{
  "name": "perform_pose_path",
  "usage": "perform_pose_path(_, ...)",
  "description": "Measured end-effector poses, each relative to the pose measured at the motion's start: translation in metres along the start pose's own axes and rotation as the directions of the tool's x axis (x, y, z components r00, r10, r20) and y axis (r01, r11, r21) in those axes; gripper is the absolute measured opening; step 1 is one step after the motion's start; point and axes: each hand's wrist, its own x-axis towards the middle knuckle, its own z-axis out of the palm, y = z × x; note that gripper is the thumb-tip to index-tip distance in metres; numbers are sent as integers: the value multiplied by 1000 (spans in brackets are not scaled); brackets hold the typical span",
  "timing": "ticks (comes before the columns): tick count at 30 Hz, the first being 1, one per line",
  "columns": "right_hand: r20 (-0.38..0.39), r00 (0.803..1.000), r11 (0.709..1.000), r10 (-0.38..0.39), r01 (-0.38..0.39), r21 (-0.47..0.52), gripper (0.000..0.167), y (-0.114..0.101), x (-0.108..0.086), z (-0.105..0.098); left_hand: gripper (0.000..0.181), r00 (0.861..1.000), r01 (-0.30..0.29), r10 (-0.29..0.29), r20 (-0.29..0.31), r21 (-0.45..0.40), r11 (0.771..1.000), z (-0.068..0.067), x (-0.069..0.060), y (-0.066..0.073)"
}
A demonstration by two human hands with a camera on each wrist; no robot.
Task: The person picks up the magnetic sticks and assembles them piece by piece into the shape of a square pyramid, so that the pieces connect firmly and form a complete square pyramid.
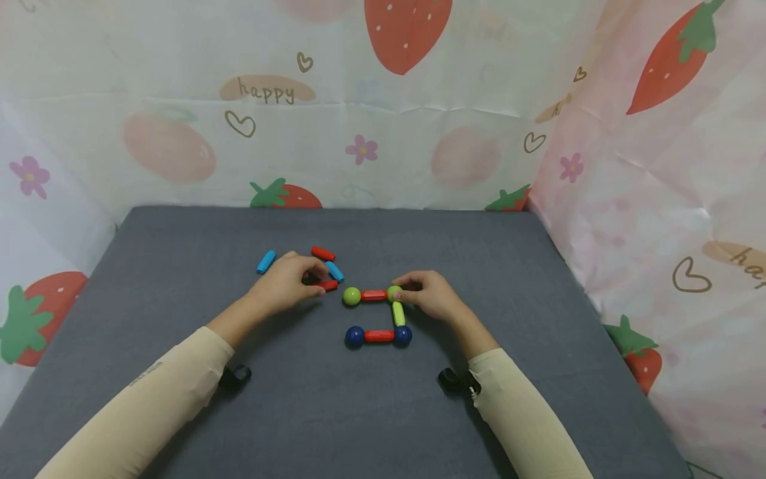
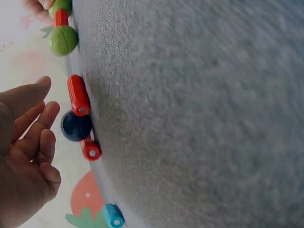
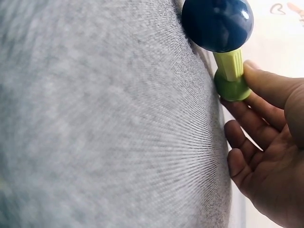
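In the head view, magnetic-looking rods and balls form a three-sided shape: a green ball point(image 1: 352, 296), red rod point(image 1: 374, 295), second green ball point(image 1: 393, 293), yellow-green rod point(image 1: 398, 314), dark blue ball point(image 1: 403, 335), red rod point(image 1: 380, 336) and another dark blue ball point(image 1: 355, 336). My right hand point(image 1: 435, 296) pinches the second green ball; the right wrist view shows thumb and fingers of this hand point(image 3: 278, 137) around that ball point(image 3: 232, 89). My left hand point(image 1: 286, 285) is beside a loose red rod point(image 1: 327, 285). In the left wrist view its fingers point(image 2: 47, 114) are apart, holding nothing.
Behind my left hand lie two light blue rods point(image 1: 266, 262) point(image 1: 334, 271) and a red rod point(image 1: 323, 253). The left wrist view also shows a dark blue ball point(image 2: 76, 126) between red rods. A patterned curtain point(image 1: 383, 146) stands behind the grey table point(image 1: 347, 419).
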Motion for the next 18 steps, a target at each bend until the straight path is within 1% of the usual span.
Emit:
perform_pose_path(5, -2, 1000, 1000, 3, -3, 2, 29, 0, -1, -1, 32, 1000, 20, -20, 8, 12, 1000, 0, 1, -3)
perform_pose_path(11, -5, 1000, 1000, 8, -8, 16, 29, -1, -1, 0, 32, 999, 27, -28, 33, 36, 999, 5, 6, -2)
perform_pose_path(15, -3, 1000, 1000, 11, -11, 20, 29, -1, -1, 0, 29, 998, 36, -38, 43, 61, 998, 8, 8, -2)
perform_pose_path(18, -4, 1000, 1000, 13, -13, 19, 29, -1, -1, 0, 28, 999, 22, -26, 48, 76, 997, 10, 8, -1)
